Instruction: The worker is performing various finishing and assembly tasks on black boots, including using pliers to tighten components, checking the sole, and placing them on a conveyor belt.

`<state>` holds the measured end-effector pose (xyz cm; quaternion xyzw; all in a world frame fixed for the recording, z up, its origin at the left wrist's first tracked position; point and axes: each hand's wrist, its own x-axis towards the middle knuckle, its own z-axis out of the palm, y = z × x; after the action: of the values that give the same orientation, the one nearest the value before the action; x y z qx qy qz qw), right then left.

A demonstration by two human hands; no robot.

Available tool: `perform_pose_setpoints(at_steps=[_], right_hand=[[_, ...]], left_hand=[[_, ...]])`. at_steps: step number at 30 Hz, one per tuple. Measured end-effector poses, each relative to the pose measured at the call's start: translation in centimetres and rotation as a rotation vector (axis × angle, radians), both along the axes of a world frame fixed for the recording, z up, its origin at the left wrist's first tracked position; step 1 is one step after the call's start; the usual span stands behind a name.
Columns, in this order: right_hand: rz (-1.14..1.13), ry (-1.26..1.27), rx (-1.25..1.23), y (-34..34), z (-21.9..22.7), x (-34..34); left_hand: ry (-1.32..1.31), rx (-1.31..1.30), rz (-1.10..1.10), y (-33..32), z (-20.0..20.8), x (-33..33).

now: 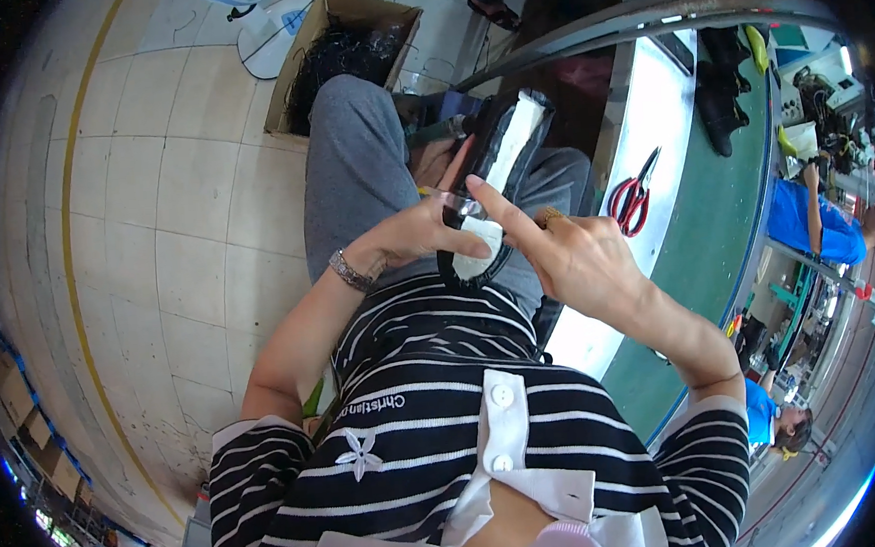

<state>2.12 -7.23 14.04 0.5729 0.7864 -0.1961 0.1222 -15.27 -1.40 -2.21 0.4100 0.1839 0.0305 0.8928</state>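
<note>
A black shoe with a white bottom is held sole side up above my lap, its long axis tilted to the right. My left hand is closed round its narrow middle, with the thumb lying on the white heel part. A shiny, see-through band crosses the shoe between the two white areas. My right hand reaches in from the right. Its index finger is stretched out and touches the shoe near that band, while the other fingers are bent and partly hidden. It does not visibly grip anything.
Red-handled cutters lie on the bright metal edge of a green-topped bench at my right. A curved metal bar passes above the bench's far end. An open cardboard box of black scraps stands beyond my knees. People in blue work farther right.
</note>
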Motion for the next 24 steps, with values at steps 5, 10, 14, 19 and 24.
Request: perform_pose_setpoints(at_steps=[5, 10, 14, 19, 24], right_hand=[[0.087, 0.252, 0.189, -3.0, -1.0, -0.8], [0.084, 0.058, 0.086, -2.5, -0.6, -0.8], [-0.141, 0.242, 0.025, -2.0, -3.1, 1.9], [-0.379, 0.248, 0.121, -2.5, -3.4, 3.8], [-0.901, 0.521, 0.106, -8.8, -5.3, 4.9]], left_hand=[[-0.219, 0.517, 0.122, 0.5, -0.6, -0.6], [-0.031, 0.21, 0.041, 0.6, 1.3, -0.2], [-0.141, 0.324, 0.045, 1.3, 1.9, 0.4], [0.015, -0.192, 0.109, 3.0, 3.4, 1.7], [0.189, 0.024, 0.022, 4.4, 2.7, 4.7]])
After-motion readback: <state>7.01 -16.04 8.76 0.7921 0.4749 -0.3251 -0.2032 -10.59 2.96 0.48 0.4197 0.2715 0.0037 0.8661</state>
